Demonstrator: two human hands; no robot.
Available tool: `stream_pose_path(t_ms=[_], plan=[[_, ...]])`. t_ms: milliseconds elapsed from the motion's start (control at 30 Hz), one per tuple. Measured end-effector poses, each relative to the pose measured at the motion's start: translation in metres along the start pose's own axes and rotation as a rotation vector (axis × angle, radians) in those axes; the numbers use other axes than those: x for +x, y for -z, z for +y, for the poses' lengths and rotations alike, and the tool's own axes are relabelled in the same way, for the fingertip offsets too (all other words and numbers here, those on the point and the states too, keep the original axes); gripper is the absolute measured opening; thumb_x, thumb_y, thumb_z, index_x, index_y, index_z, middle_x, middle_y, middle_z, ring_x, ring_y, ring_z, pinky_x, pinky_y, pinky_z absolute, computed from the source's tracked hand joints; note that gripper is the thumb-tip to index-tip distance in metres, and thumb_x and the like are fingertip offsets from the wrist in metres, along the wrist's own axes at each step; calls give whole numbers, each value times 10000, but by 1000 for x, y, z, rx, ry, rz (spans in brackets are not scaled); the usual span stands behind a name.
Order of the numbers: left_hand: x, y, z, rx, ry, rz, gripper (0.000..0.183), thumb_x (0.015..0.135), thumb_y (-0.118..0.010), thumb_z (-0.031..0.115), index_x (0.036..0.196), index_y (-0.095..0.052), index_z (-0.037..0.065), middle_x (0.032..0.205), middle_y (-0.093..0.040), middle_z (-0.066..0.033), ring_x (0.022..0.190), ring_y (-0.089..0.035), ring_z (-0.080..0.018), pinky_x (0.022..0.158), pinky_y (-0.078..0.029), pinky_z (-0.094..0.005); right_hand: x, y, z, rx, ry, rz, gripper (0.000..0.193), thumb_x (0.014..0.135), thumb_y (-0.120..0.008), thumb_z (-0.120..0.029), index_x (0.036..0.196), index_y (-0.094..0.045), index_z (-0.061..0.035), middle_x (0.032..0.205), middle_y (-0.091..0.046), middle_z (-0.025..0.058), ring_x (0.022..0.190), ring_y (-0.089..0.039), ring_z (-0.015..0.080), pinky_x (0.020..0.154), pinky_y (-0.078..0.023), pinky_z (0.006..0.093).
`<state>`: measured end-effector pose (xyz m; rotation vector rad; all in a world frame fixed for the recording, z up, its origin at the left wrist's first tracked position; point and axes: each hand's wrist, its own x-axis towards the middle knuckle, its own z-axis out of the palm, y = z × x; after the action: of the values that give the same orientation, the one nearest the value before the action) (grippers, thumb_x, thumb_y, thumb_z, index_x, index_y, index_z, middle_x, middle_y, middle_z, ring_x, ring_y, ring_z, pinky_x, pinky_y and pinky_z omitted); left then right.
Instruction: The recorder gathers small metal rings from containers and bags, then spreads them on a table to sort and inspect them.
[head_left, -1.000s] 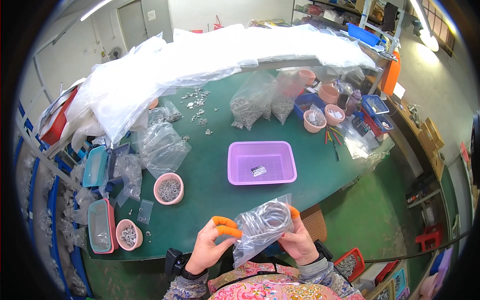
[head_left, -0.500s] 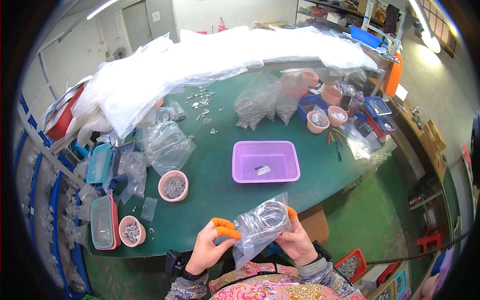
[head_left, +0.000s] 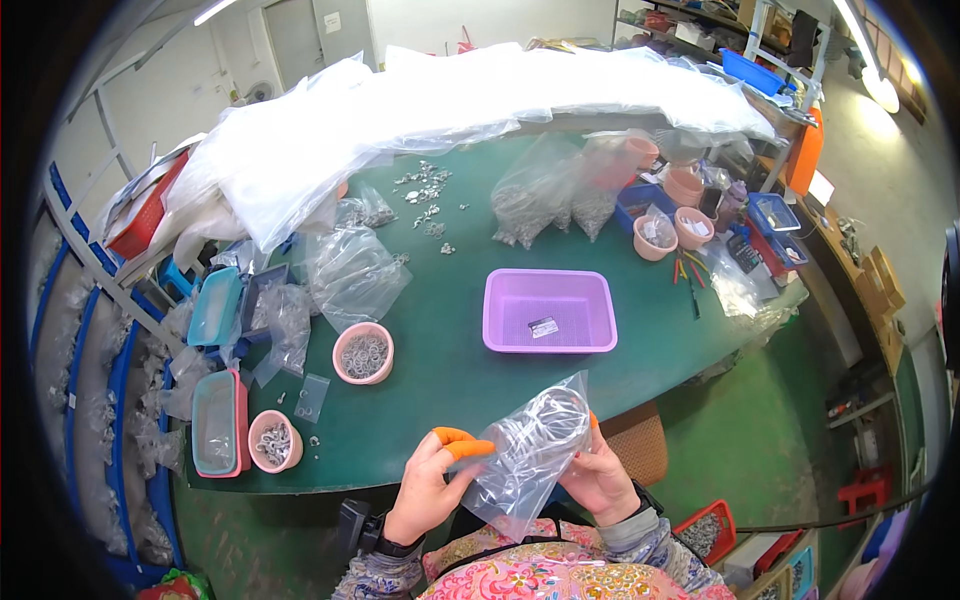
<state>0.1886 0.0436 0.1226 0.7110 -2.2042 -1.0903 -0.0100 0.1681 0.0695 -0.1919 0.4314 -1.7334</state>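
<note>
A clear plastic bag (head_left: 528,458) with several shiny ring-shaped coils in it is held in front of my body, over the table's near edge. My right hand (head_left: 602,482) pinches the bag's right side, partly behind it. At the bag's left edge, my left hand (head_left: 432,485) has its fingers closed on the plastic; orange covers show on two fingertips. One orange-covered fingertip of the right hand shows beside the bag. Just beyond the bag stands a purple basket (head_left: 550,340) holding a small label-like piece (head_left: 543,327).
Pink tubs of metal rings (head_left: 363,355) and small metal parts (head_left: 273,443) stand left on the green table (head_left: 430,400). A small clear bag (head_left: 311,398) lies nearby. Filled bags (head_left: 540,205), loose parts (head_left: 425,183) and pliers (head_left: 690,270) lie farther back. A brown stool (head_left: 637,443) is right.
The table has shifted slightly right and up in the view. The bag remains between both hands, and my left fingers have moved a little along its left edge.
</note>
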Motion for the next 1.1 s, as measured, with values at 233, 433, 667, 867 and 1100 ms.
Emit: stream_pose_path(t_ms=[233, 433, 667, 867, 1100], plan=[[1, -6, 12, -196, 117, 224, 111, 807, -651, 2, 913, -683, 4, 845, -624, -100, 758, -624, -201, 715, -487, -280, -4, 18, 6, 112, -104, 30, 701, 840, -576, -16, 1448, -289, -217, 1370, -449, 57, 1264, -443, 279, 1032, -367, 511], [1, -9, 26, -595, 232, 193, 99, 901, -597, 52, 961, -607, -26, 849, -612, -43, 745, -587, -88, 661, -478, -238, -8, 28, 11, 215, -225, 35, 609, 845, -556, -24, 1409, -371, -159, 1331, -493, 83, 1234, -472, 276, 1067, -353, 481], [-15, -13, 44, -717, 319, 163, 122, 932, -597, 125, 952, -564, 9, 790, -587, 11, 651, -508, -18, 557, -412, -179, -18, 39, 27, 284, -455, 68, 582, 869, -543, -61, 1416, -344, -64, 1361, -468, 130, 1230, -482, 267, 1054, -382, 452], [-46, -16, 44, -753, 334, 259, 129, 928, -597, 149, 916, -571, 23, 742, -587, 10, 541, -490, -14, 459, -398, -170, -23, 24, 53, -108, -400, 2, 561, 962, -504, -238, 1455, -273, -103, 1387, -430, 166, 1225, -492, 234, 1043, -392, 393], [-89, -13, 10, -612, 500, 399, 138, 925, -606, 157, 917, -582, 22, 696, -583, 16, 520, -492, -9, 438, -380, -170, -25, -4, 44, -736, -145, -231, 847, 846, -681, -276, 1486, -156, -96, 1436, -323, 178, 1317, -354, 311, 1078, -325, 455]])
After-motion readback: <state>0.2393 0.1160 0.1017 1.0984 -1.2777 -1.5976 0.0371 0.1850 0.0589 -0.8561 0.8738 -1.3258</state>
